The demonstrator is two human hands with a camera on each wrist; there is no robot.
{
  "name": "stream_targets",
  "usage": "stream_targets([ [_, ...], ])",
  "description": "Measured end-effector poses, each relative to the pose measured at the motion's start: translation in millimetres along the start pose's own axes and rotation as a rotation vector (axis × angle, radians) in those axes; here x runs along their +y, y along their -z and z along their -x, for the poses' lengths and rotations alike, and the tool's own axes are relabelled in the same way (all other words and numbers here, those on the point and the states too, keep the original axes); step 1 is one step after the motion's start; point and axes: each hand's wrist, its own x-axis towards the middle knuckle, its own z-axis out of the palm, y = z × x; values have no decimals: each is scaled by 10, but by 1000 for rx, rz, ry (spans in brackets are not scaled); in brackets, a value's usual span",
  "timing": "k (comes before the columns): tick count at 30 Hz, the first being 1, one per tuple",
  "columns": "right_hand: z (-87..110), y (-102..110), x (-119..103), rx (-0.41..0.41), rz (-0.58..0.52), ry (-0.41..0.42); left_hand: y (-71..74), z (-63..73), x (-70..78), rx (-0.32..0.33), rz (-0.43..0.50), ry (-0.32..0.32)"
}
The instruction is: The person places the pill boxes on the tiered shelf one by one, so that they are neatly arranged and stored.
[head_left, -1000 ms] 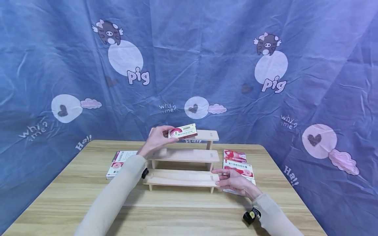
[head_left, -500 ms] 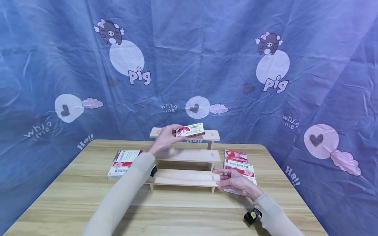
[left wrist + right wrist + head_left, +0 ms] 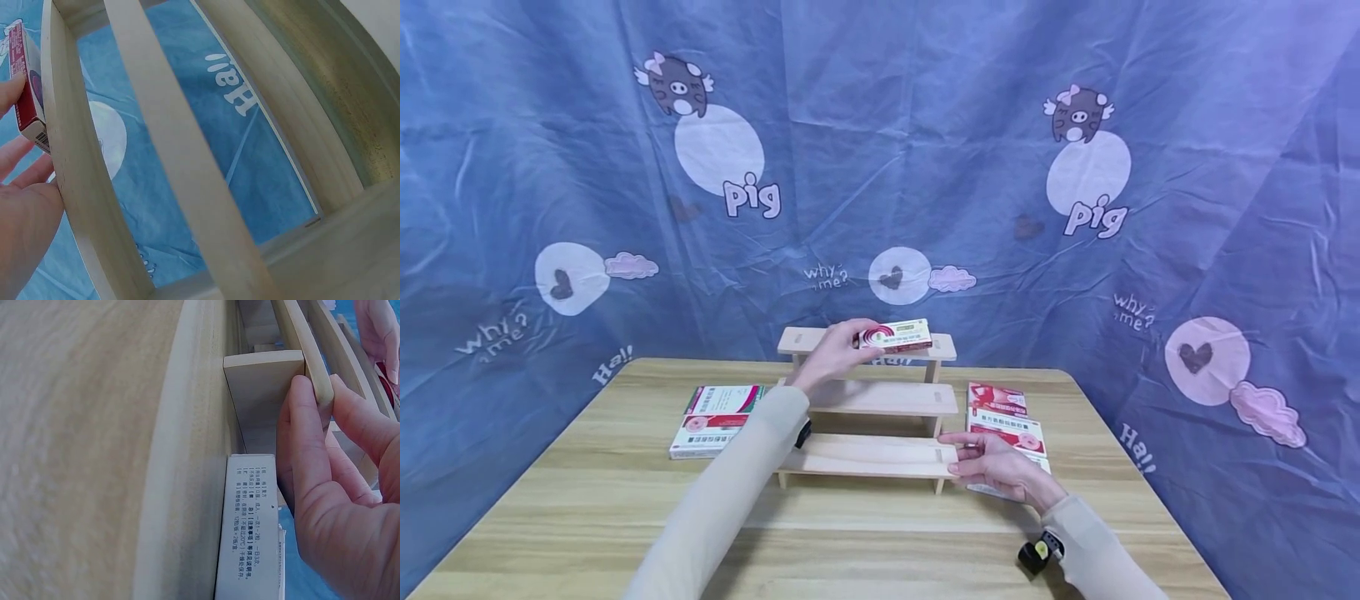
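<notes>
My left hand (image 3: 835, 357) grips the left end of a small white and red medicine box (image 3: 897, 335) over the right half of the wooden rack's top step (image 3: 801, 339). Whether the box touches that step I cannot tell. In the left wrist view, the thumb and fingers hold the box (image 3: 28, 94) beside the step's edge, which hides part of it. My right hand (image 3: 1000, 468) pinches the right end of the bottom step (image 3: 868, 456). Up close in the right wrist view, thumb and fingers clasp the board's rounded end (image 3: 319, 387).
Several medicine boxes lie flat on the table (image 3: 565, 492) to the rack's left, among them a red and white box (image 3: 696, 437). More lie to its right, including a red box (image 3: 996, 397), partly behind my right hand. A blue curtain (image 3: 880, 167) hangs behind the table.
My left hand has moved right with the medicine box along the top step, and the box has become more level. The right hand stays on the bottom step.
</notes>
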Motion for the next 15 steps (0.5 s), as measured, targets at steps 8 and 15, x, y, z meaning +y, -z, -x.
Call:
stream_targets([
  [8, 5, -8, -8, 5, -5, -1, -39, -45, 42, -30, -74, -35],
  [15, -6, -1, -9, -20, 9, 18, -34, -66, 62, -33, -67, 4],
])
